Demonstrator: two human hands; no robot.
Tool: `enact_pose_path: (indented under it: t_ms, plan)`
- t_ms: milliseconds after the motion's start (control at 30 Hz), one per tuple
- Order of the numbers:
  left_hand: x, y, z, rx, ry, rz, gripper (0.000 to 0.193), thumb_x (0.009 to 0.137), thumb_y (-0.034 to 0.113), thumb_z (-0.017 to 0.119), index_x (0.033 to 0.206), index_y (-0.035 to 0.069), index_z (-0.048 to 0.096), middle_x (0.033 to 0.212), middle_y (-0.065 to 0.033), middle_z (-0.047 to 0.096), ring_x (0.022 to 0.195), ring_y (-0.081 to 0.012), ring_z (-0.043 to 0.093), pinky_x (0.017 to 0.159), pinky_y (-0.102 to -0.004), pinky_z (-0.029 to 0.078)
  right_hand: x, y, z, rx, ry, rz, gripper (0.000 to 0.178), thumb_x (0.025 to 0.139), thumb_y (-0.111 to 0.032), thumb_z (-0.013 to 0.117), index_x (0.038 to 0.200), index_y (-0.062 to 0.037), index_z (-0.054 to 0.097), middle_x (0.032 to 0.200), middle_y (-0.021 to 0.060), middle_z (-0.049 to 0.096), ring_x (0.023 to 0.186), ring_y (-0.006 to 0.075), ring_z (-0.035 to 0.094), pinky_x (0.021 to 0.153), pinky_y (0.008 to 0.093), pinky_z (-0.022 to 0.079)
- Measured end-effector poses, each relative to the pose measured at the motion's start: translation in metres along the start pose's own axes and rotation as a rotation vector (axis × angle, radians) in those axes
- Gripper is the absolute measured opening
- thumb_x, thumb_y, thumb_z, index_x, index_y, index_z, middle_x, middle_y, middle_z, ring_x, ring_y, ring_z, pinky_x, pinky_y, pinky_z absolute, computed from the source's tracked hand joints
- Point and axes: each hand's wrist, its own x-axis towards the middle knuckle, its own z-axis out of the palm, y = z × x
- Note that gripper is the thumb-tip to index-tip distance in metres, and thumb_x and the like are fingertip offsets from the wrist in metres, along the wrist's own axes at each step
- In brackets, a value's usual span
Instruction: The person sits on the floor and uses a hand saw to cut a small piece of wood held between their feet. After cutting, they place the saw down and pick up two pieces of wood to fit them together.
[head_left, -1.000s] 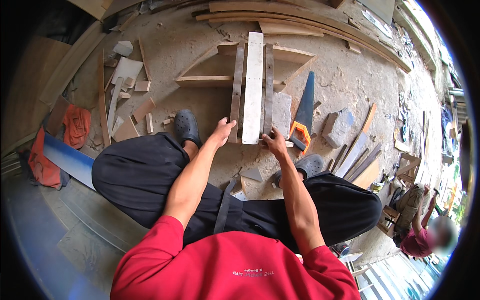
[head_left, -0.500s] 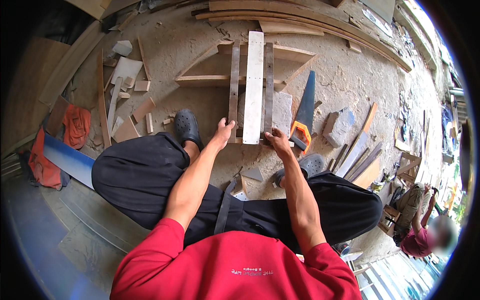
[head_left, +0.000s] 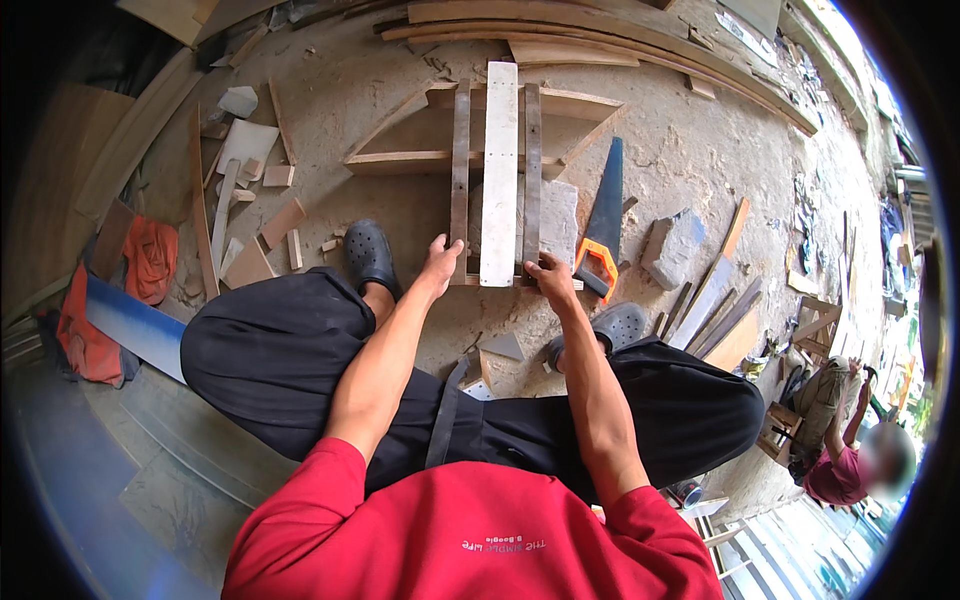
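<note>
In front of me stands a wooden frame [head_left: 460,180], built of two dark rails with a white plank [head_left: 500,190] running lengthwise between them. Angled boards [head_left: 400,162] spread out at its far end. My left hand [head_left: 440,264] is closed around the near end of the left rail. Around the near right corner of the frame, my right hand [head_left: 552,279] is closed, its thumb on top near the right rail [head_left: 532,170]. Just right of that hand lies a handsaw [head_left: 606,210] with an orange handle. A flat stone block [head_left: 558,220] shows under and beside the frame.
A rough grey block [head_left: 674,250] and several wood strips [head_left: 715,300] lie to the right. Offcuts [head_left: 278,176] are scattered at left, near an orange cloth [head_left: 150,258]. Long boards [head_left: 600,22] lie across the back. Another person [head_left: 840,470] works at far right.
The whole scene has shifted slightly left in the picture. Both hands keep their hold on the frame, and nothing has been let go.
</note>
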Motion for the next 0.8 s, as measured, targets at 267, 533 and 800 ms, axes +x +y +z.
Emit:
enact_pose_path:
  t_ms: [267, 533, 800]
  plan:
    - [-0.007, 0.006, 0.002, 0.013, 0.021, 0.022, 0.073, 0.095, 0.026, 0.057, 0.145, -0.009, 0.018, 0.152, -0.0249, 0.023, 0.142, -0.0299, 0.024, 0.115, -0.0393, 0.022, 0.001, 0.01, 0.008, 0.063, 0.065, -0.089, 0.055, 0.09, -0.011, 0.065, 0.14, -0.0035, 0.043, 0.109, 0.0112, 0.066, 0.084, 0.0176, 0.066, 0.061, 0.0324, 0.06]
    - [-0.007, 0.008, 0.002, 0.063, 0.03, 0.026, 0.07, 0.096, 0.026, 0.056, 0.144, -0.012, 0.021, 0.152, -0.026, 0.025, 0.142, -0.0309, 0.025, 0.115, -0.0376, 0.023, -0.002, 0.009, 0.006, -0.028, 0.073, -0.104, 0.059, 0.09, -0.012, 0.065, 0.142, -0.0029, 0.039, 0.111, 0.0138, 0.065, 0.085, 0.0182, 0.065, 0.061, 0.0335, 0.06]
    - [-0.002, 0.0, -0.001, 0.108, 0.054, 0.088, 0.067, 0.096, 0.024, 0.056, 0.142, -0.013, 0.025, 0.151, -0.0263, 0.025, 0.142, -0.0295, 0.025, 0.115, -0.0356, 0.023, -0.009, 0.001, 0.007, 0.014, 0.041, -0.109, 0.058, 0.09, -0.011, 0.065, 0.142, -0.0012, 0.04, 0.112, 0.0159, 0.065, 0.093, 0.0175, 0.063, 0.066, 0.0308, 0.059]
